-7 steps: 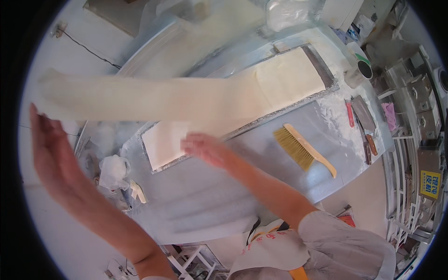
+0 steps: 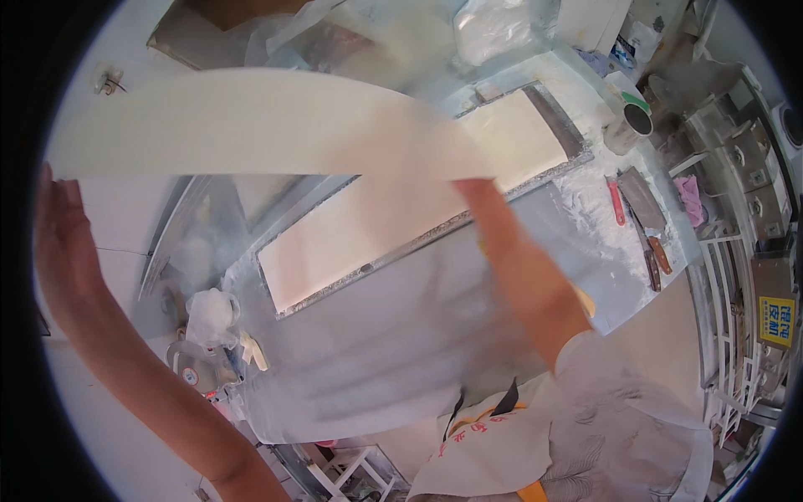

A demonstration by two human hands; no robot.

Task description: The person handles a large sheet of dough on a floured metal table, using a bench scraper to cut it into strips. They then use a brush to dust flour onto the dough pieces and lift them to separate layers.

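And up it goes: the pale dough sheet (image 2: 226,125) is aloft at the far left, its long axis running left to right between the hands! The left hand (image 2: 67,238) seems to have its grip closed on the left end, fingertips tucked out of sight, so the whole band lies rightward of it. Over on the right, the right hand (image 2: 475,189) meets the sheet's near edge, all blur (whether that grip is clenched or released, I cannot tell). Beneath, the long board (image 2: 559,122) carries a dough layer (image 2: 330,255) and runs aslant, near left to far right, so the raised band crosses it at an angle. The right hand is nearer the board; the left is out past the table's left edge. The grey table (image 2: 360,351) spreads along the board's near side, with a cleaver (image 2: 641,202) well over to the right.
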